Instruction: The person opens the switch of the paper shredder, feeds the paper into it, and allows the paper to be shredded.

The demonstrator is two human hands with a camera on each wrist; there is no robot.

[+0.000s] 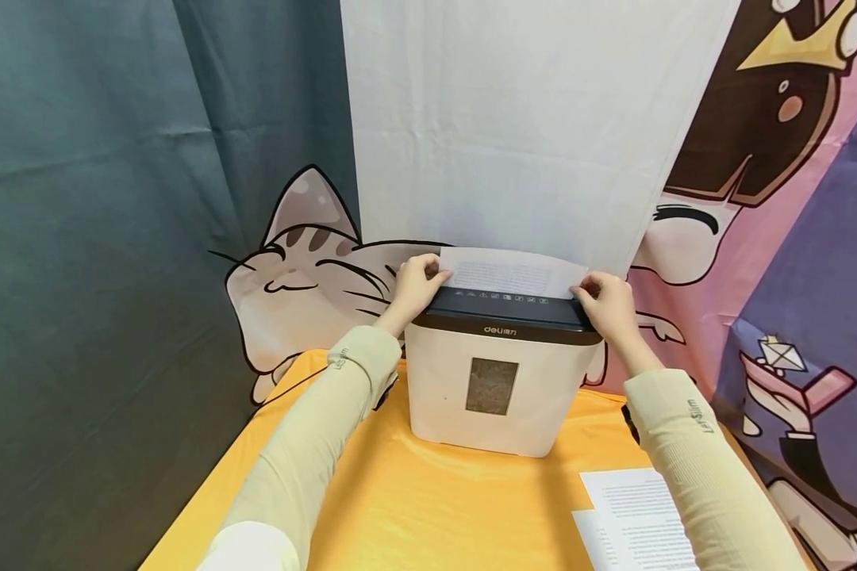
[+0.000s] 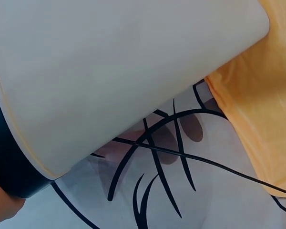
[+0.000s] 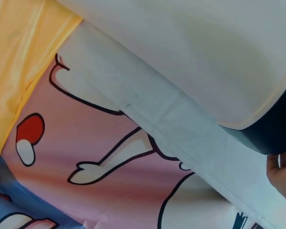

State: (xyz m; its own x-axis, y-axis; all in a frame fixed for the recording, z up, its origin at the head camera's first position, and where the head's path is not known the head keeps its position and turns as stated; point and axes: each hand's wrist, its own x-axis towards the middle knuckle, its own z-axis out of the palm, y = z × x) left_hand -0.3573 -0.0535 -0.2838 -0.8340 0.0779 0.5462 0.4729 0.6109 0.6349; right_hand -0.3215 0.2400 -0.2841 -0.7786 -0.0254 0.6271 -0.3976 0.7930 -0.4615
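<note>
Left hand [image 1: 416, 284] and right hand [image 1: 605, 296] pinch opposite sides of the paper [image 1: 507, 271], lined up along the shredder [image 1: 500, 353] top, lower edge apparently inside.

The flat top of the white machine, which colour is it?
The flat top is dark blue; the head view shows it best.

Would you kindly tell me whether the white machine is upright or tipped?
Upright: the white machine stands on the yellow cloth, its dark top uppermost, logo right way up.

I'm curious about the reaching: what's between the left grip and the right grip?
In the head view, a printed sheet spans from the left grip to the right grip, at the white machine's top.
</note>
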